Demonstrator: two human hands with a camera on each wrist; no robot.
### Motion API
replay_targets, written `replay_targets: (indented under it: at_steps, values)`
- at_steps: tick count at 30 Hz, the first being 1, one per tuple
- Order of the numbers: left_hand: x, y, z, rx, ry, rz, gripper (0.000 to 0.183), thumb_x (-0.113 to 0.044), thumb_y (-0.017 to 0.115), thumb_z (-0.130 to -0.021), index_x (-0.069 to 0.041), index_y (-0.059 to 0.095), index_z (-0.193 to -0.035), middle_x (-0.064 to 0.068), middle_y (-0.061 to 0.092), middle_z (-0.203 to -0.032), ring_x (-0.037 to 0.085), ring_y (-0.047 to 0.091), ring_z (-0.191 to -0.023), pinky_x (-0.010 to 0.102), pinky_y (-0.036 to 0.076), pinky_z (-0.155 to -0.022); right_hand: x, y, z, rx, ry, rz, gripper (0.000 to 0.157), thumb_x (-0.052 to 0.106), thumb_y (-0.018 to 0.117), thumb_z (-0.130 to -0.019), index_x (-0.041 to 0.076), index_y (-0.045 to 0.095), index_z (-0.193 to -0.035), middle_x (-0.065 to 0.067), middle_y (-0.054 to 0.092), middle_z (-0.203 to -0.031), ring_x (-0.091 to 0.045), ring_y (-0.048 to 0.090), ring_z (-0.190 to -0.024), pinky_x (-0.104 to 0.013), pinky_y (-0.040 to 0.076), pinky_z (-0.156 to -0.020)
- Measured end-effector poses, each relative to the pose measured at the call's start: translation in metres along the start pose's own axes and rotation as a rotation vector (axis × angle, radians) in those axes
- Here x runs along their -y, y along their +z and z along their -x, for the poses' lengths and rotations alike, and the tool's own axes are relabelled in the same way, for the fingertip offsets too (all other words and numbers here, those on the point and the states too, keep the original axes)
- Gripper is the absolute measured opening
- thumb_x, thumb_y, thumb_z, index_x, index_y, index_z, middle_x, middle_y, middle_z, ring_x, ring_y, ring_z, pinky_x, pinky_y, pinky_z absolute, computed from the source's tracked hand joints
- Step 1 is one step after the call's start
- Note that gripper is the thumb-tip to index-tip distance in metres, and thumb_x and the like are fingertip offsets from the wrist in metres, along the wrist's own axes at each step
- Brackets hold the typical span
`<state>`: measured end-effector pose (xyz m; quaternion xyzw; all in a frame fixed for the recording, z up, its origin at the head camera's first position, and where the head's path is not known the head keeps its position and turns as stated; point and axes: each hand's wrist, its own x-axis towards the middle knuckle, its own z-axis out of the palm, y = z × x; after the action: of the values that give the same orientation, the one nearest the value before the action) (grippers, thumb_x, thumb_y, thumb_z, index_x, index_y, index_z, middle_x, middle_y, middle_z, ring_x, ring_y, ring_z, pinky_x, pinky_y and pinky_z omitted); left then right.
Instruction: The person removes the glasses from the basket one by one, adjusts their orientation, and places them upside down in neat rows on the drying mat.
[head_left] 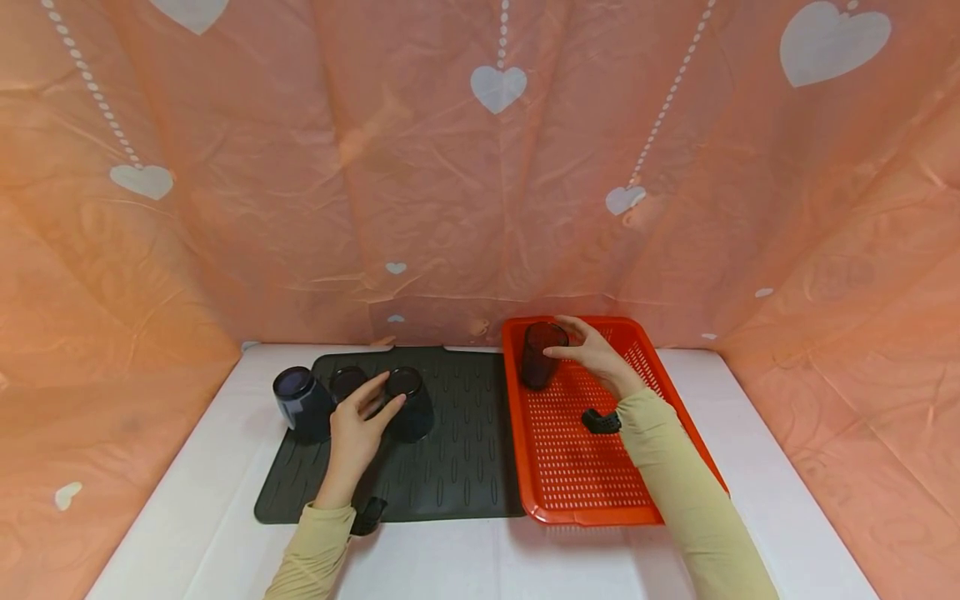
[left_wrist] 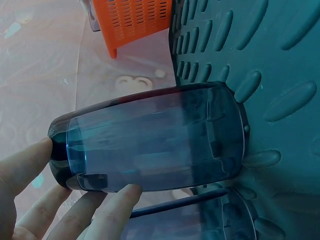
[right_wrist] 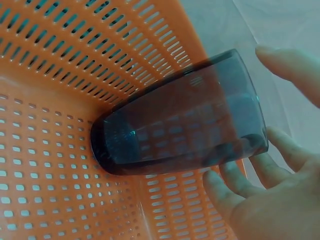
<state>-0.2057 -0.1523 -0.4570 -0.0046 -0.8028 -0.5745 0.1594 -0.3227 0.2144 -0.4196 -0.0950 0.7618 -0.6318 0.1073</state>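
In the head view my left hand (head_left: 356, 433) is beside a dark tinted glass (head_left: 414, 412) that stands upside down on the black drying mat (head_left: 465, 450). The left wrist view shows the thumb at the raised base of this glass (left_wrist: 150, 140) and straight fingertips along its side. Two more dark glasses, a left one (head_left: 302, 408) and a middle one (head_left: 348, 382), stand to its left. My right hand (head_left: 600, 358) is over the red basket (head_left: 525, 475). Its fingers spread around the rim of an upright tinted glass (right_wrist: 175, 120), with the thumb apart from it.
The slotted basket stands against the mat's right edge on a white-covered table (head_left: 435, 558). An orange curtain (head_left: 420, 183) with white hearts hangs behind and at both sides. Black wrist devices, such as the right one (head_left: 600, 422), sit below the hands.
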Motion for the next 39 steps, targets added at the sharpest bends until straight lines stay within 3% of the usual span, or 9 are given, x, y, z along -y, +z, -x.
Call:
replay_targets:
  at_steps: [16,23,39]
  values:
    - [0.0006,0.0013,-0.0006,0.0,0.002,0.0,0.049,-0.02,0.074,-0.086,-0.009,0.059,-0.132,0.016,0.058,-0.129,0.031,0.056,-0.117,0.04,0.049,-0.092,-0.0013,-0.0002,-0.0017,0.016,0.006,0.101,0.082,0.012,0.077,-0.082,0.016,0.03,-0.149,-0.008,0.018,-0.154,-0.032,0.018,-0.14,-0.056,0.026,-0.108]
    - [-0.0002,0.0006,-0.0011,0.01,-0.018,0.005,0.049,-0.022,0.074,-0.086,-0.014,0.059,-0.132,0.013,0.057,-0.131,0.029,0.056,-0.118,0.04,0.049,-0.093,-0.003,-0.0009,-0.0028,0.018,0.014,0.118,0.082,0.01,0.077,-0.082,0.018,0.031,-0.149,-0.006,0.018,-0.154,-0.031,0.018,-0.14,-0.056,0.027,-0.108]
    - [0.0011,-0.0005,-0.0006,0.012,-0.012,0.014,0.049,-0.02,0.074,-0.086,-0.01,0.058,-0.132,0.015,0.057,-0.131,0.03,0.056,-0.118,0.041,0.048,-0.093,-0.002,0.0009,-0.0012,0.033,0.043,0.132,0.083,0.012,0.078,-0.081,0.017,0.031,-0.149,-0.009,0.012,-0.156,-0.034,0.014,-0.14,-0.057,0.025,-0.108]
